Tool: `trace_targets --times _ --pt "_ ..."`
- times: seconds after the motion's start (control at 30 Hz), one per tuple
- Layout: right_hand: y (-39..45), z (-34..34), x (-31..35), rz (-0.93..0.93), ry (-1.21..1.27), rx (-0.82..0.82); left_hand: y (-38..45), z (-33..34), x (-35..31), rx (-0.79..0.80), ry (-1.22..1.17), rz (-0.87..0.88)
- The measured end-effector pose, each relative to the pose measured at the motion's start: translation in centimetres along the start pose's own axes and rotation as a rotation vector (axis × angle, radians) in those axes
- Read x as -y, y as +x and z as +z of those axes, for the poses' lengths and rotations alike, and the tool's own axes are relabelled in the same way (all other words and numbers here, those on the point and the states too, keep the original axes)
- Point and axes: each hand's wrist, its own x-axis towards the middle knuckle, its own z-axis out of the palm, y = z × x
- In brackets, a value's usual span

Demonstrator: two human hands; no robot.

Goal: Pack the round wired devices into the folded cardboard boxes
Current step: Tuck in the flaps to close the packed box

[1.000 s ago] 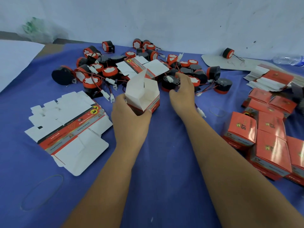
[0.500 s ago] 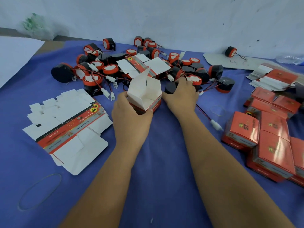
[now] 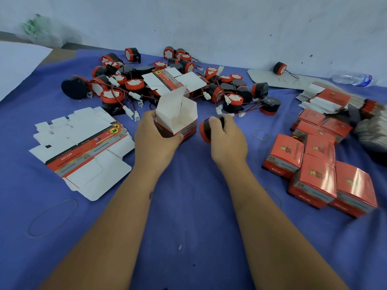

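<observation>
Tabletop [image 3: 188, 237] under blue cloth, running back to a pale wall [image 3: 230, 21].

Pile [image 3: 167, 84] of round black-and-red devices, wires and white plugs tangled, along the far side of the cloth. One flat carton lies on top of the pile. One stray device [image 3: 279, 68] sits apart on a grey sheet by the wall, far right.

Flats [image 3: 83, 147]: stack of unfolded cartons, white side up with a red printed band, on your left, near the left forearm.

Closed boxes [image 3: 318, 164]: red, packed close together, touching each other, on your right. Behind them more flat cartons [image 3: 326, 99] in a loose heap. Plastic bottle [image 3: 354, 78] lying on its side at the far right, by the wall.

Open box [image 3: 178, 120]: folded up, top flaps raised, white inside showing, standing centre just this side of the pile. Nothing visible in it from this angle.

Left hand [image 3: 155, 139]: your fingers wrap the near left side of the open box, thumb on the near face, holding it upright.

Right hand [image 3: 227, 139]: your fingers are curled over one device [image 3: 206, 128], red rim facing left toward the box. Device is just beside the box, right of it, not touching, not inside. Whether it rests on the cloth or is lifted, cannot tell.

Rubber bands: one large loop [image 3: 52, 218] near left on the cloth, one small [image 3: 260, 134] between your right hand and the closed boxes.
</observation>
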Motion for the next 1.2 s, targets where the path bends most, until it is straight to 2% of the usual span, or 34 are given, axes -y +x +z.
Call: trace_targets --times 0.07,0.13,0.17,0.3,0.4,0.47,0.53,0.6,0.67,0.73,0.87,0.97,1.1,1.2 --pt "-0.3 -0.2 0.2 0.051 0.204 0.021 0.1 -0.1 0.0 0.020 0.001 -0.005" --pt "-0.5 -0.5 0.6 0.041 0.257 -0.021 0.2 0.0 0.0 0.009 0.016 -0.003" --pt "-0.7 -0.6 0.8 -0.016 0.218 -0.065 0.2 0.0 0.0 -0.004 0.026 -0.001" --pt "-1.1 -1.2 1.5 -0.464 0.015 -0.368 0.3 0.2 0.0 0.014 -0.022 0.005" --pt "-1.3 -0.7 1.9 -0.667 -0.205 -0.591 0.3 -0.1 0.1 0.150 -0.121 0.011" --pt "-1.4 -0.4 1.9 -0.749 -0.391 -0.642 0.5 -0.5 0.2 0.292 -0.145 0.016" --pt "-1.5 -0.4 1.9 -0.825 -0.457 -0.574 0.7 -0.8 0.4 0.403 -0.153 0.023" --pt "-1.4 -0.7 1.9 -0.880 -0.435 -0.398 0.8 -1.1 0.5 0.462 -0.163 0.029" --pt "-1.6 -0.8 2.1 -0.843 -0.393 -0.198 0.9 -1.2 0.6 0.470 -0.188 0.031" --pt "-1.9 -1.0 2.4 -0.739 -0.346 -0.069 1.0 -1.3 0.6 0.450 -0.212 0.034" --pt "-2.5 -1.2 2.2 -0.643 -0.280 -0.069 1.0 -1.2 0.7 0.427 -0.255 0.009" --pt "-2.7 -1.1 2.1 -0.610 -0.339 -0.092 0.9 -1.1 0.6 0.426 -0.256 0.014" --pt "-2.5 -0.6 2.1 -0.480 -0.420 0.015 0.6 -0.9 0.2 0.421 -0.239 0.030" --pt "-2.3 -0.4 2.2 -0.457 -0.401 0.009 0.2 -0.5 -0.1 0.398 -0.256 -0.009"
